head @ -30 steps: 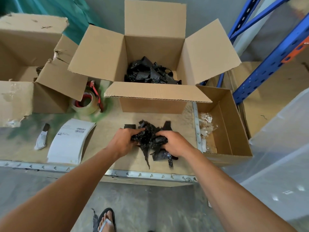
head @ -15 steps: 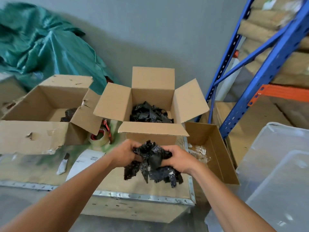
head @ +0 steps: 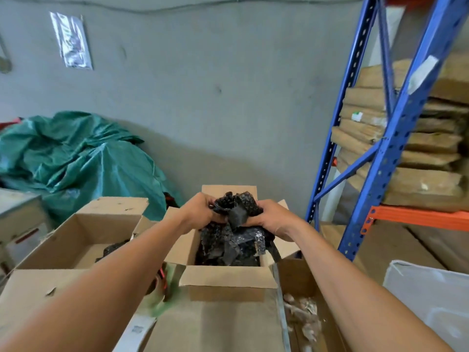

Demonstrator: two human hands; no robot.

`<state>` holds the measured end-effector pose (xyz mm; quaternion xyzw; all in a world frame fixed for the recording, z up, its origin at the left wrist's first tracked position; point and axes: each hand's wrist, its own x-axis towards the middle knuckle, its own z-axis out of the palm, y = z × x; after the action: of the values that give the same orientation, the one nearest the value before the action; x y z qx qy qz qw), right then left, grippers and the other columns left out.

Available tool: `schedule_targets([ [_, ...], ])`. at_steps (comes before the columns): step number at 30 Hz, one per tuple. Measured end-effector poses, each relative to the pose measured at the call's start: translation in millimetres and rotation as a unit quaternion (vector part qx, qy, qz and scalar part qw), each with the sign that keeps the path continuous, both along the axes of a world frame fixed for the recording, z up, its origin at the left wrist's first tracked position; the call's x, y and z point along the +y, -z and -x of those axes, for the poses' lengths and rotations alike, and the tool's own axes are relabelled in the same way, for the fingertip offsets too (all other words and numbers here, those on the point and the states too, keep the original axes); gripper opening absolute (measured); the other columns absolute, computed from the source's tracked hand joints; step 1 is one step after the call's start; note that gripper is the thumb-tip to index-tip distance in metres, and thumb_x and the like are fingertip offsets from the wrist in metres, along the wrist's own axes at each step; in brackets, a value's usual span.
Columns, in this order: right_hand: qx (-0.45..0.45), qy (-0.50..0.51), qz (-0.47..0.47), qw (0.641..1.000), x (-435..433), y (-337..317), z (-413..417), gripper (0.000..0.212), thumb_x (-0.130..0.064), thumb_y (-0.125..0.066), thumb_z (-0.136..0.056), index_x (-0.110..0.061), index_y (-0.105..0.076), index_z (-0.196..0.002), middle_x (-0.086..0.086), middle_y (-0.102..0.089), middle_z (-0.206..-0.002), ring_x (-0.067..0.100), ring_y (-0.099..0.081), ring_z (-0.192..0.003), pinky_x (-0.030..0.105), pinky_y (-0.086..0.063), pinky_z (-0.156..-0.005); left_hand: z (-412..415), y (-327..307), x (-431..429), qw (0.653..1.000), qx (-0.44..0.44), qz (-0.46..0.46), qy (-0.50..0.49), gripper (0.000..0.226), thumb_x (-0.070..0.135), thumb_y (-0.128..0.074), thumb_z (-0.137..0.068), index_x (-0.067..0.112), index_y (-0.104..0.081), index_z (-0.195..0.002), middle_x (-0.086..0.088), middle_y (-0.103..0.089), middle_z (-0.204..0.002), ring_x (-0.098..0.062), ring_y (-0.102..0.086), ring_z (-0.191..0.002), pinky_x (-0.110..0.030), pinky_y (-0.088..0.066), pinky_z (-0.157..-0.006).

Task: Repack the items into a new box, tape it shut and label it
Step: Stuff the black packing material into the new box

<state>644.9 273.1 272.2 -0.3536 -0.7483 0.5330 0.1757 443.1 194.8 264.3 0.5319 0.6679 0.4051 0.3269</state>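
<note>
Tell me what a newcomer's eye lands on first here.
The left hand and right hand grip a crumpled black bundle over the open cardboard box at centre. A green tarp lies heaped at the left; a blue rack of flat cardboard rises on the right.

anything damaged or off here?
The old box on the left is damaged: a small tear in its near flap, a ragged flap edge next to the new box. A green stain marks the tabletop. Left hand and right hand grip the black bundle normally.
</note>
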Motion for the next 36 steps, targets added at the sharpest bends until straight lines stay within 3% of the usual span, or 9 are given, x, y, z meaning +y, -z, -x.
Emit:
schedule_targets([
  [7, -0.037, 0.044, -0.033, 0.998, 97.1, 26.9, 51.4, 0.02, -0.006, -0.087, -0.076, -0.019, -0.078, -0.088, 0.004, -0.08, -0.088, 0.024, -0.076, -0.09, 0.042, -0.061, -0.087, 46.2, 25.9, 102.2, 0.997, 0.075, 0.02, -0.01, 0.032, 0.003, -0.088, -0.073, 0.031, -0.075, -0.064, 0.005, -0.075, -0.075, -0.016, -0.066, -0.079, -0.03, -0.057, -0.082],
  [11, -0.084, 0.057, -0.028, 0.994, 143.2, 86.1, 78.2, 0.037, -0.011, -0.092, -0.07, -0.019, -0.079, -0.103, -0.001, -0.08, -0.095, 0.019, -0.075, -0.094, 0.039, -0.06, -0.089, 73.5, 84.9, 146.6, 0.992, 0.088, 0.085, -0.005, 0.022, 0.011, -0.092, -0.07, 0.02, -0.082, -0.088, 0.004, -0.077, -0.084, -0.008, -0.066, -0.077, -0.014, -0.05, -0.067],
  [15, -0.155, 0.109, -0.028, 0.981, 177.2, 153.2, 101.5, 0.071, -0.012, -0.091, -0.07, -0.022, -0.065, -0.134, 0.002, -0.067, -0.131, 0.026, -0.062, -0.123, 0.036, -0.052, -0.1, 93.2, 151.9, 179.3, 0.981, 0.121, 0.15, -0.001, 0.046, 0.027, -0.095, -0.067, 0.016, -0.079, -0.108, 0.003, -0.078, -0.104, -0.017, -0.07, -0.105, -0.028, -0.052, -0.09],
  [19, -0.216, 0.121, -0.039, 0.968, 193.3, 189.5, 113.5, 0.087, -0.018, -0.087, -0.078, -0.025, -0.044, -0.153, 0.004, -0.046, -0.153, 0.025, -0.048, -0.137, 0.032, -0.044, -0.102, 101.1, 189.0, 192.5, 0.972, 0.15, 0.181, 0.028, 0.053, 0.018, -0.089, -0.075, 0.017, -0.071, -0.126, 0.0, -0.073, -0.119, -0.019, -0.064, -0.118, -0.022, -0.045, -0.086],
  [21, -0.249, 0.109, -0.041, 0.962, 195.9, 201.5, 117.3, 0.093, -0.027, -0.089, -0.075, -0.029, -0.041, -0.155, 0.002, -0.043, -0.156, 0.025, -0.045, -0.14, 0.037, -0.043, -0.108, 101.6, 201.6, 194.6, 0.965, 0.172, 0.193, 0.044, 0.062, 0.012, -0.07, -0.085, 0.021, -0.057, -0.145, -0.003, -0.062, -0.139, -0.023, -0.056, -0.13, -0.027, -0.047, -0.101],
  [24, -0.271, 0.086, -0.066, 0.956, 193.7, 215.3, 123.8, 0.076, -0.026, -0.072, -0.092, -0.031, -0.035, -0.158, 0.002, -0.033, -0.162, 0.023, -0.035, -0.148, 0.033, -0.037, -0.11, 95.8, 222.4, 199.9, 0.935, 0.229, 0.256, 0.085, 0.077, 0.017, -0.049, -0.091, 0.023, -0.02, -0.162, -0.009, -0.025, -0.166, -0.03, -0.021, -0.153, -0.038, -0.024, -0.124],
  [27, -0.29, 0.06, -0.023, 0.955, 189.2, 235.5, 129.8, 0.064, -0.038, -0.051, -0.103, -0.038, -0.024, -0.161, 0.0, -0.008, -0.172, 0.021, -0.01, -0.157, 0.039, -0.025, -0.121, 85.1, 249.4, 207.1, 0.903, 0.236, 0.336, 0.123, 0.08, 0.026, -0.04, -0.097, 0.034, 0.007, -0.162, -0.009, 0.011, -0.17, -0.037, 0.012, -0.155, -0.052, -0.004, -0.124],
  [31, -0.439, -0.057, 0.021, 0.896, 190.2, 274.6, 134.9, 0.08, -0.069, -0.042, -0.098, -0.044, 0.001, -0.161, 0.003, 0.016, -0.17, 0.031, 0.014, -0.157, 0.057, -0.009, -0.124, 83.7, 286.2, 215.0, 0.875, 0.252, 0.391, 0.132, 0.078, 0.032, -0.036, -0.105, 0.036, 0.021, -0.157, -0.011, 0.024, -0.167, -0.039, 0.018, -0.153, -0.057, -0.002, -0.123],
  [36, -0.519, -0.122, 0.024, 0.846, 205.3, 313.1, 140.3, 0.076, -0.045, -0.041, -0.108, -0.041, 0.016, -0.159, 0.009, 0.024, -0.168, 0.038, 0.017, -0.155, 0.06, -0.008, -0.124, 80.7, 311.4, 219.2, 0.842, 0.253, 0.455, 0.139, 0.083, 0.027, -0.04, -0.105, 0.034, 0.026, -0.156, -0.011, 0.029, -0.165, -0.039, 0.019, -0.153, -0.055, -0.001, -0.124],
])
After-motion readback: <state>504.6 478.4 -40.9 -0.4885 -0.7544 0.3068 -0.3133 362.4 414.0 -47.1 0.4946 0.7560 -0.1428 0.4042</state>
